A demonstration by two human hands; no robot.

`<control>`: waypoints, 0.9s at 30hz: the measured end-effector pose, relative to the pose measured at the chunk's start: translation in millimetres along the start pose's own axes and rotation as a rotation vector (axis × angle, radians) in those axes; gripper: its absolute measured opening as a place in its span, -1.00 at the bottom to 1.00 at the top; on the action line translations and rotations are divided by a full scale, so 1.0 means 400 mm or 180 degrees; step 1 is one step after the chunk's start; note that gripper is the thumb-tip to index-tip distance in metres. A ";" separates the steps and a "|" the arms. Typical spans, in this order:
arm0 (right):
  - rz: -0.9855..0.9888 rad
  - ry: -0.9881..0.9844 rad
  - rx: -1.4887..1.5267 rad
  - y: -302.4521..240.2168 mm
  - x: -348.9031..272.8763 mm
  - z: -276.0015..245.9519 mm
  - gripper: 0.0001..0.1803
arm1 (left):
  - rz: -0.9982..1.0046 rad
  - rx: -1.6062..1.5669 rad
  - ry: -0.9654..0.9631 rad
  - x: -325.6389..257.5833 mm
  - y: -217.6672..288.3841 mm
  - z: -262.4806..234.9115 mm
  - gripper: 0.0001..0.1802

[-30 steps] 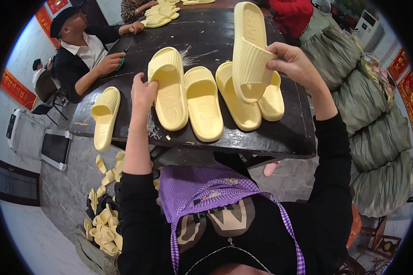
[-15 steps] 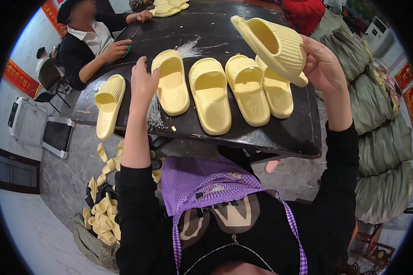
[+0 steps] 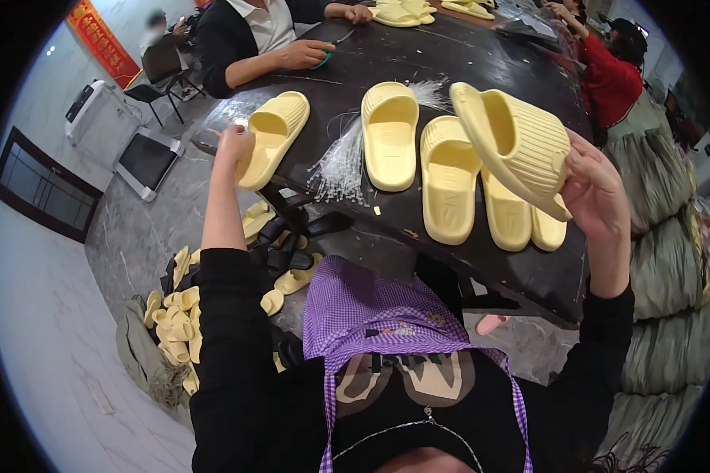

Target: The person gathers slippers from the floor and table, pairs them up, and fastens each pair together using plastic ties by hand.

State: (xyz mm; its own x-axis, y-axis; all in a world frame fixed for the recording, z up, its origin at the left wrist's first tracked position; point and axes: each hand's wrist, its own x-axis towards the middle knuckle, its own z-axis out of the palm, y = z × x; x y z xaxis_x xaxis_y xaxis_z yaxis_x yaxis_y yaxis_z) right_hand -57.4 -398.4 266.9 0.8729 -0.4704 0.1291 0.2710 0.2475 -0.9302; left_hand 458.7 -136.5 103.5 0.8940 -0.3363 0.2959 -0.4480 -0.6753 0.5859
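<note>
My right hand (image 3: 599, 189) grips a yellow slide slipper (image 3: 528, 138) by its heel end, raised and tilted above the table's right part. At the left table edge, my left hand (image 3: 235, 146) is closed on the side of another yellow slipper (image 3: 280, 126), whose sole end juts past the edge. Between them, a yellow slipper (image 3: 391, 150) lies sole down beside a bundle of clear plastic strands (image 3: 341, 165). More slippers, one of them a near slipper (image 3: 448, 197), lie to the right, partly covered by the raised one.
Across the dark table (image 3: 331, 94), a person's hand (image 3: 304, 55) holds teal-handled scissors (image 3: 327, 55). Yellow slippers (image 3: 402, 12) lie at the far edge. A person in a red sleeve (image 3: 607, 79) sits far right. Slippers are heaped on the floor (image 3: 177, 323); green sacks (image 3: 651, 244) stand at right.
My left hand has moved left from beside the middle slipper and taken hold of the leftmost one. My right hand still holds its slipper up. The view has turned left.
</note>
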 end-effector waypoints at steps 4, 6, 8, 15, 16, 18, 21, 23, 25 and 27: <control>0.0208 -0.0312 0.0371 0.044 0.084 0.077 -0.60 | 0.0660 -0.0534 0.1020 -0.117 0.129 -0.034 -0.64; 0.0403 -0.0687 0.1043 0.084 0.145 0.122 -0.69 | 0.0905 -0.1783 0.0944 -0.258 0.284 -0.061 -0.68; 0.0578 -0.0803 0.1433 0.136 0.197 0.234 -0.79 | 0.1020 -0.2473 0.0730 -0.413 0.380 -0.092 -0.64; -0.0197 -0.1113 0.1594 0.323 0.316 0.620 -0.77 | 0.1100 -0.3095 0.0993 -0.434 0.385 -0.131 -0.58; -0.0213 -0.1127 0.1588 0.347 0.335 0.640 -0.77 | 0.1118 -0.3100 0.1007 -0.416 0.362 -0.141 -0.58; 0.0156 -0.1495 -0.0216 0.376 0.351 0.678 -0.73 | 0.0981 -0.2482 0.1466 -0.385 0.282 -0.167 -0.59; 0.0248 -0.2172 -0.1507 0.376 0.384 0.685 -0.72 | -0.0060 -0.3572 0.1132 -0.350 0.091 -0.189 -0.65; -0.0570 -0.2030 -0.2903 0.404 0.440 0.669 -0.69 | -0.0534 -0.3800 0.0965 -0.345 -0.049 -0.198 -0.65; -0.1553 -0.1175 -0.4072 0.473 0.529 0.634 -0.64 | -0.1513 -0.4244 0.0545 -0.367 -0.164 -0.200 -0.65; -0.1523 -0.0715 -0.4845 0.510 0.599 0.590 -0.62 | -0.1644 -0.4511 0.0323 -0.424 -0.089 -0.218 -0.62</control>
State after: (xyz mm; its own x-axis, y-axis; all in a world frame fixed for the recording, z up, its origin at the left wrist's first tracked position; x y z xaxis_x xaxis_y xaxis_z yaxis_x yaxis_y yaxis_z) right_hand 302.7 -260.8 189.0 0.9068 -0.0919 0.4113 0.0078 -0.9721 -0.2345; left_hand 322.7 1.9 98.3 0.9720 -0.1815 -0.1491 0.2209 0.4909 0.8427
